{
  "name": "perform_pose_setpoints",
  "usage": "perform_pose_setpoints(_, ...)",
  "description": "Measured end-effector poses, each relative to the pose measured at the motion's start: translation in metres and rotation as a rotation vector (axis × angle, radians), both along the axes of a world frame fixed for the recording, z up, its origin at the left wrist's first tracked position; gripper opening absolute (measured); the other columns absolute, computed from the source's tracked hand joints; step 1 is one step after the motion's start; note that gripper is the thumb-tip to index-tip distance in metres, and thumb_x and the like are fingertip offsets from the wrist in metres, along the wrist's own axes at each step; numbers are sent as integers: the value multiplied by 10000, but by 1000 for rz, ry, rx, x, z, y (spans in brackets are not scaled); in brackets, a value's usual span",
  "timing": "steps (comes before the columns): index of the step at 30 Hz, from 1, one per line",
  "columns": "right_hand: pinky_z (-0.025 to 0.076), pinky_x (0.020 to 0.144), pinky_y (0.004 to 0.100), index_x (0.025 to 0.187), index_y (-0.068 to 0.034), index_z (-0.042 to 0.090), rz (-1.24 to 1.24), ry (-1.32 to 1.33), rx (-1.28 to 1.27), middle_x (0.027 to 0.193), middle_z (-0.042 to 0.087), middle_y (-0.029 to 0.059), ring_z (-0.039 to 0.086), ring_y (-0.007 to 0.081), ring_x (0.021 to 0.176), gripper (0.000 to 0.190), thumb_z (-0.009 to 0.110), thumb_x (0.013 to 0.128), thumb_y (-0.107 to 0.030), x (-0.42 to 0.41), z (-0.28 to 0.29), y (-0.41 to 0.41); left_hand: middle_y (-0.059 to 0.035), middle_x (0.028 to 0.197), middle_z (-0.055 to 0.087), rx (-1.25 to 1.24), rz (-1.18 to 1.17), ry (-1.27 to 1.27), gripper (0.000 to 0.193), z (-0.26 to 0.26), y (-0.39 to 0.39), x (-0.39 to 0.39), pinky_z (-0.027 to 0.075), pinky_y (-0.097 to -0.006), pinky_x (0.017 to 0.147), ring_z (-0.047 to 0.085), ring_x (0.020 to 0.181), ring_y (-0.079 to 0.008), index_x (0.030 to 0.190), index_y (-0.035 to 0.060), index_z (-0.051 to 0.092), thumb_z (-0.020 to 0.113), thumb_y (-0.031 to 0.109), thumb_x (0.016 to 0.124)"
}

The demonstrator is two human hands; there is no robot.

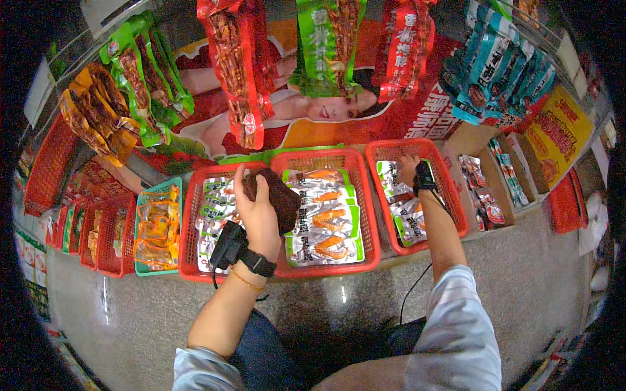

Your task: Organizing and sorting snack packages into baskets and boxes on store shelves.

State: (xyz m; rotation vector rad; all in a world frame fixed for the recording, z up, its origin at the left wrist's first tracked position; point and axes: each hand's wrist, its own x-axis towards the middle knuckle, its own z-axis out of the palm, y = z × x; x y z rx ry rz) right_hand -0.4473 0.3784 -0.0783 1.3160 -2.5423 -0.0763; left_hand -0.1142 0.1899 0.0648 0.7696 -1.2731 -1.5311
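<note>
My left hand [258, 215] grips a dark brown bunched cloth [276, 198], held over the gap between two red plastic baskets. Below it on the left is one red basket [185, 244] with silver-and-green food packets [215, 195]. To the right, the middle red basket [374, 234] holds several overlapping silver packets [325, 217] printed with an orange food picture. My right hand [409, 168] reaches into the far part of the right red basket [457, 210], at its silver packets [411, 220]. Its fingertips are blurred, so whether they pinch a packet is unclear.
Hanging snack packs in red [239, 78], green [332, 49] and teal [499, 68] crowd the space above the baskets. A teal basket [139, 254] of orange packets stands left. Cardboard boxes [503, 210] adjoin on the right. Speckled floor [337, 298] shows below.
</note>
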Motion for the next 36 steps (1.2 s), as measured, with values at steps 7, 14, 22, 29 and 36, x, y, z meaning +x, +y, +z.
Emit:
perform_pose_setpoints(7, 441, 693, 383, 1039, -37, 462, 44, -109, -356, 892, 556, 176, 539, 347, 817, 396, 577, 679, -157, -19, 21, 9, -87, 1107, 443, -86, 51, -44, 397, 10, 7, 0, 322, -284, 884, 425, 1004, -163, 1206, 6, 342, 482, 118, 851)
perform_pose_setpoints(14, 422, 627, 424, 921, -12, 468, -214, -281, -576, 799, 552, 236, 528, 389, 781, 255, 434, 837, -250, 51, 116, -55, -115, 1165, 409, -233, 47, -74, 430, 10, 20, -4, 309, -297, 915, 426, 1038, -195, 1229, 9, 315, 473, 147, 854)
perform_pose_setpoints(22, 396, 592, 289, 847, 16, 552, 224, -1094, -851, 681, 561, 87, 500, 125, 646, 389, 423, 862, -350, 207, 110, -139, -154, 1321, 288, -428, -318, -253, 512, -6, 59, -5, 192, -314, 1004, 252, 1237, -235, 1296, 5, 224, 426, 61, 829)
perform_pose_setpoints(29, 392, 622, 361, 840, 66, 531, 414, -1229, -956, 690, 569, 167, 521, 202, 667, 341, 336, 880, -211, 230, 105, -144, -255, 1099, 442, -702, -13, -387, 526, 4, 10, -13, 303, -397, 869, 419, 983, -375, 1289, 40, 262, 465, 147, 816)
perform_pose_setpoints(36, 416, 646, 270, 884, -54, 537, 43, -1839, -1293, 792, 550, 20, 507, 112, 685, 306, 405, 875, -330, 189, 139, -135, -189, 1236, 391, -974, -394, -596, 576, -8, 27, -7, 296, -356, 943, 368, 1150, -310, 1282, 101, 310, 515, 28, 748)
